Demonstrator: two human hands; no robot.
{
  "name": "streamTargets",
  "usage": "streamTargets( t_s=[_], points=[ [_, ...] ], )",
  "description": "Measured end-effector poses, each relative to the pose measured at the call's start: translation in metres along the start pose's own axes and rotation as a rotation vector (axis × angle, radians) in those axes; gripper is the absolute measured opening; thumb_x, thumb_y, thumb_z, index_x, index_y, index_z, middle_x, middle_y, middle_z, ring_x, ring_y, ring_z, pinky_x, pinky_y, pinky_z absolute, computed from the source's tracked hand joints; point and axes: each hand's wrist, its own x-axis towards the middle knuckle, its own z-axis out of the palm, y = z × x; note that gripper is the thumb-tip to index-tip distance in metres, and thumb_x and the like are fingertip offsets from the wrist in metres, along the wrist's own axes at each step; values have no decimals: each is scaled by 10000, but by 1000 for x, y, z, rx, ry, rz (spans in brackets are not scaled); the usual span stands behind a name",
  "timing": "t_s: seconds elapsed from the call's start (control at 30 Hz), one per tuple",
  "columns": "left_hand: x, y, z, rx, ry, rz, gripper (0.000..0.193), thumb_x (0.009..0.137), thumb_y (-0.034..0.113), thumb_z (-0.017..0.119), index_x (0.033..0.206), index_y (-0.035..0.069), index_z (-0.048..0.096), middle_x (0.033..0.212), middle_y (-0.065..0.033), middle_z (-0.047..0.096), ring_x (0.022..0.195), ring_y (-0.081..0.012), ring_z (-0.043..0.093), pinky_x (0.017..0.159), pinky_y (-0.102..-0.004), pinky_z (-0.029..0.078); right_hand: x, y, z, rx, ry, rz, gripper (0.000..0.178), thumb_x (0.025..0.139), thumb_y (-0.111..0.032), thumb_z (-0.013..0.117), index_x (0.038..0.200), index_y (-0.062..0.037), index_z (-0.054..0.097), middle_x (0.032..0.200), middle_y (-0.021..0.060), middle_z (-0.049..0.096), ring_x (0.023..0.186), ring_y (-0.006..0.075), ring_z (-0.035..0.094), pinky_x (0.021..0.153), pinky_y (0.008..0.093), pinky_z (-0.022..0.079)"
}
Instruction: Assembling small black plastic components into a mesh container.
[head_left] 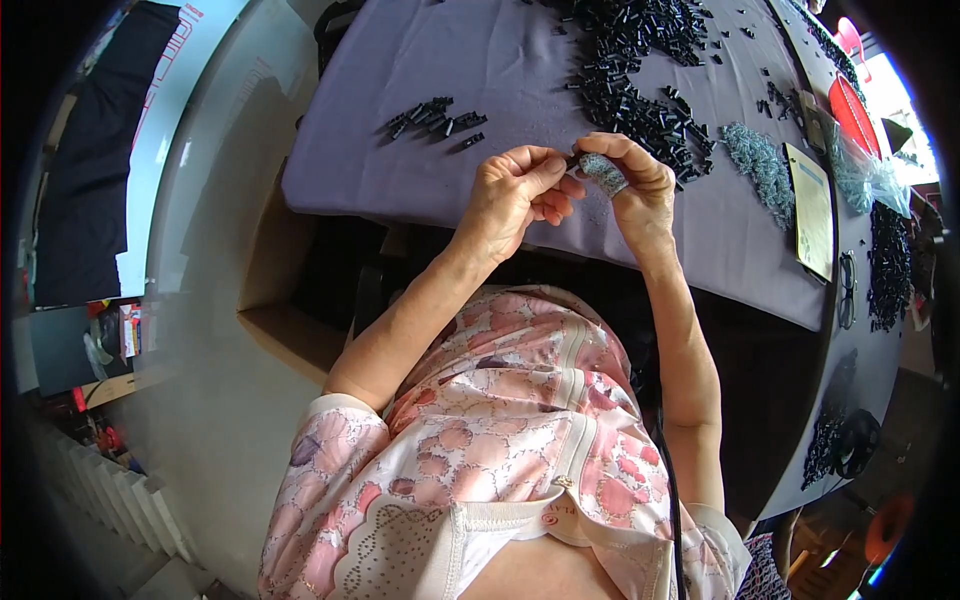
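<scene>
My left hand (513, 197) and my right hand (640, 185) meet just over the table's near edge, fingertips close together. Thumb and forefinger of the left are pinched at a small dark piece (573, 161), mostly hidden by the fingers; it looks like the black parts on the table. The right hand's fingers are bent in and closed around the same spot. A grey speckled patch (603, 174) shows at the right fingers; whether it is a finger cover or a clump of tiny parts I cannot tell.
A large heap of small black tubular parts (640, 90) lies beyond my hands, with a smaller group (432, 118) to the left. Rightward are a pile of tiny silvery pieces (760, 165), a yellowish pad (810, 210), glasses (848, 290), a plastic bag (860, 175) and a red basket (853, 115).
</scene>
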Motion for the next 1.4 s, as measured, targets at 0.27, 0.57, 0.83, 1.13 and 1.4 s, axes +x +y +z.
streamTargets(
  t_s=[0.27,0.57,0.83,1.13,1.4],
  points=[
    [-3,1,7,57,11,26,180,907,170,537,982,9,566,769,-118,654,581,-139,615,527,-236,482,0,-2,-2,17,-2,6,360,740,210,453,962,0,644,924,25,636,875,103,591,817,217,457],
    [-4,2,7,92,5,61,181,916,171,521,992,11,556,772,-129,653,584,-153,617,540,-246,491,-1,-6,0,-18,-23,-41,409,694,236,419,952,9,640,930,27,626,877,102,580,817,211,444],
    [-6,5,13,184,-79,153,168,910,135,520,1012,2,535,791,-145,656,623,-153,616,585,-266,502,-1,-18,-1,4,-8,-2,372,716,218,441,949,7,640,893,26,633,855,99,586,801,214,452],
    [-11,15,18,203,-37,159,124,898,67,507,960,-36,538,752,-138,654,540,-115,583,521,-226,496,0,-22,-6,31,-60,5,324,750,181,483,979,6,630,904,39,645,853,104,602,801,225,471],
    [-15,18,21,288,-52,214,107,887,64,535,945,-26,545,730,-114,654,538,-87,570,511,-205,479,1,-24,-9,99,-112,2,280,778,151,514,1002,17,614,906,55,648,853,107,603,806,233,479]
  ],
)
